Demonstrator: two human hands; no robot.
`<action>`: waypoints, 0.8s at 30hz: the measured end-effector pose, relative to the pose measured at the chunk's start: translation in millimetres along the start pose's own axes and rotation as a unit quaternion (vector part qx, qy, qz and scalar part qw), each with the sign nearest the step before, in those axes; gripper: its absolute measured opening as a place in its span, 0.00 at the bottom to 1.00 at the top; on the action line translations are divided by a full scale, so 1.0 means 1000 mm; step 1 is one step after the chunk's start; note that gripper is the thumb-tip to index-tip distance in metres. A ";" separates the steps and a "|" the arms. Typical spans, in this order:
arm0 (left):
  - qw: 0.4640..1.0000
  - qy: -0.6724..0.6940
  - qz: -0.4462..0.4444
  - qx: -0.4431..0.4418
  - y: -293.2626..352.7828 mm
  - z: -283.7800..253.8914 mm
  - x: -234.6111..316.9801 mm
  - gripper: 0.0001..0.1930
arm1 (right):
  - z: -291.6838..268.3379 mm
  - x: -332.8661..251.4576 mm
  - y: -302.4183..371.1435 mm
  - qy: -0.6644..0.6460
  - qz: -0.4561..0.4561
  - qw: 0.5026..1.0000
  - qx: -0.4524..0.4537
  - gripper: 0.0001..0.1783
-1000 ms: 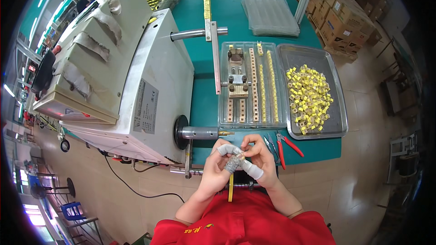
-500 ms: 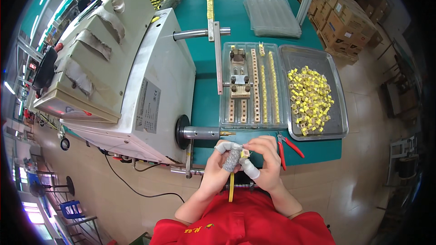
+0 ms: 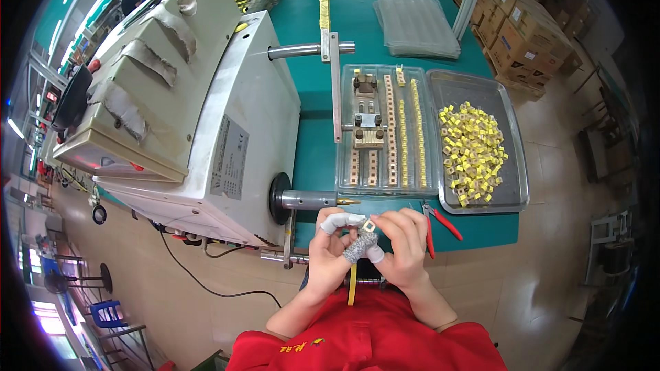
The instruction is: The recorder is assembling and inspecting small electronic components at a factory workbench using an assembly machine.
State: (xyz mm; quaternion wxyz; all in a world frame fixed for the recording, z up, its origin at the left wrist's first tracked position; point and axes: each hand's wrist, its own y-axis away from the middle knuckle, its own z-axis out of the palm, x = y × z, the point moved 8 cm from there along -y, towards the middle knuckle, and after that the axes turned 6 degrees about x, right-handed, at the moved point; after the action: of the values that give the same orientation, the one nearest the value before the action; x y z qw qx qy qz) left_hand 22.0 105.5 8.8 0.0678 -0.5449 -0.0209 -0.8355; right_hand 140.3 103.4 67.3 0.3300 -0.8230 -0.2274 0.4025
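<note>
Between my two hands sits a small square coil bobbin (image 3: 369, 226) with a square hole facing up. My left hand (image 3: 331, 251) is closed on it, its fingers and thumb wrapped in white and grey finger covers. The fingertips of my right hand (image 3: 404, 244) pinch the bobbin from the other side, with a white cover on the thumb. Below the hands hangs a strip of yellow tape (image 3: 353, 285); its upper end is hidden by the fingers. Just beyond the hands, the grey spindle (image 3: 309, 198) of a winding machine ends in a thin brass tip.
The beige winding machine (image 3: 254, 110) fills the left side. A clear plastic tray (image 3: 430, 178) holds rows of bobbins and a metal fixture (image 3: 368, 120). Beside it, a metal tray (image 3: 514, 158) bears a heap of yellow bobbins (image 3: 474, 151). Red-handled cutters (image 3: 440, 227) lie at the table's front edge.
The bobbin has been turned so its square hole now faces up. My left thumb has shifted beneath it, and the right fingers have re-closed around it. The whole view has shifted slightly.
</note>
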 end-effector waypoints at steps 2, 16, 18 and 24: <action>1.000 -0.021 -0.004 0.007 0.000 -0.001 -0.002 0.16 | 0.002 0.001 0.003 0.024 -0.015 1.000 0.002 0.19; 0.885 0.314 -0.331 -0.086 0.018 0.019 -0.031 0.16 | 0.007 0.013 0.006 -0.203 0.070 0.976 -0.041 0.18; 0.887 0.308 -0.336 -0.083 0.019 0.021 -0.030 0.16 | 0.009 0.015 0.011 -0.206 0.068 0.976 -0.026 0.17; 0.894 0.272 -0.347 -0.087 0.021 0.023 -0.033 0.16 | 0.005 0.017 0.023 -0.164 0.064 0.984 0.026 0.12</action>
State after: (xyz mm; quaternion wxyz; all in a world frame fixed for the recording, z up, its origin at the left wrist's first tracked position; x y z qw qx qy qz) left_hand 59.2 89.8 -12.7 -0.2706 -0.2586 -0.1164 -0.9200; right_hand 148.7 100.5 39.9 0.2829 -0.7501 -0.2145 0.5579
